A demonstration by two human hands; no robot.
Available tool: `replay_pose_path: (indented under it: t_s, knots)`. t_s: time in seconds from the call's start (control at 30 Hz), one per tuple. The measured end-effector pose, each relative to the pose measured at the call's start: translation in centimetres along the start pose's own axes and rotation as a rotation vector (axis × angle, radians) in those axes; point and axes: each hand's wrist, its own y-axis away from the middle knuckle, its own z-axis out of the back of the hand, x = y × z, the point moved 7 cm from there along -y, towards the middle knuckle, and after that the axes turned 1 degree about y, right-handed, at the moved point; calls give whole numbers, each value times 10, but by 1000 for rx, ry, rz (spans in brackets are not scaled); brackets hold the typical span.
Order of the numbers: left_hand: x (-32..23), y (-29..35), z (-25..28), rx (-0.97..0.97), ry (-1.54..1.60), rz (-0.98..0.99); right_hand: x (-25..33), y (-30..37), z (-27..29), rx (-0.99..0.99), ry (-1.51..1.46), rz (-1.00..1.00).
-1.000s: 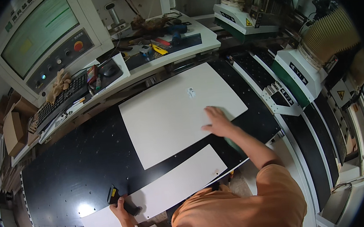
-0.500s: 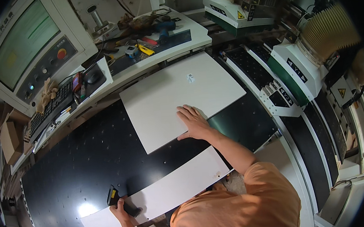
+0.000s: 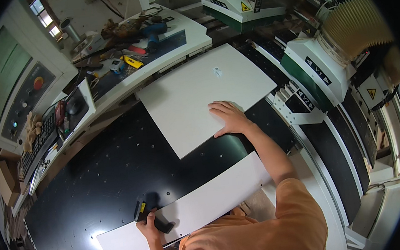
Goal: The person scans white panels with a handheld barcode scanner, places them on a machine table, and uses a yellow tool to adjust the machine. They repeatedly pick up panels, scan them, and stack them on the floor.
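Observation:
My right hand (image 3: pixel 229 117) lies with fingers spread on the near edge of a large white panel (image 3: pixel 183 102), which bears a small label (image 3: pixel 217 71) toward its far side. My left hand (image 3: pixel 148 227) is wrapped round a black handheld barcode scanner (image 3: pixel 142 210) with a yellow sticker. The scanner is held over a long narrow white board (image 3: pixel 202 200) along the near side of the black table (image 3: pixel 95 183). Bare black surface separates the board from the large panel.
A control console (image 3: pixel 9 90) with screen and red button stands at the left, above a keyboard (image 3: pixel 42 135) and a mouse (image 3: pixel 75 104). Tools, including a yellow cutter (image 3: pixel 132 61), lie on the back ledge. White machine heads (image 3: pixel 318 75) and rails stand at the right.
The large panel and my right hand have shifted to the right relative to the table. My left hand has moved right along the narrow board with the scanner. The view has turned slightly.

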Motion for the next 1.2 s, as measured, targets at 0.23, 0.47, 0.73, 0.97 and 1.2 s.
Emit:
replay_pose_path:
  t_s: [0.23,0.47,0.73,0.97,1.2]
  knots:
    - [-12,-8,-56,65,-98,10,-23,4,8,-23,11,-39]
    - [-17,-5,-59,32,-160,77,-24,4,7,-58,-22,-26]
    - [-17,58,25,-79,44,24,-29,5,-9,-66,66,-10]
    - [19,139,34,30,77,295,-10,20,-12,-92,104,-161]
    - [61,166,-19,156,355,364,192,142,-29,128,-170,140]
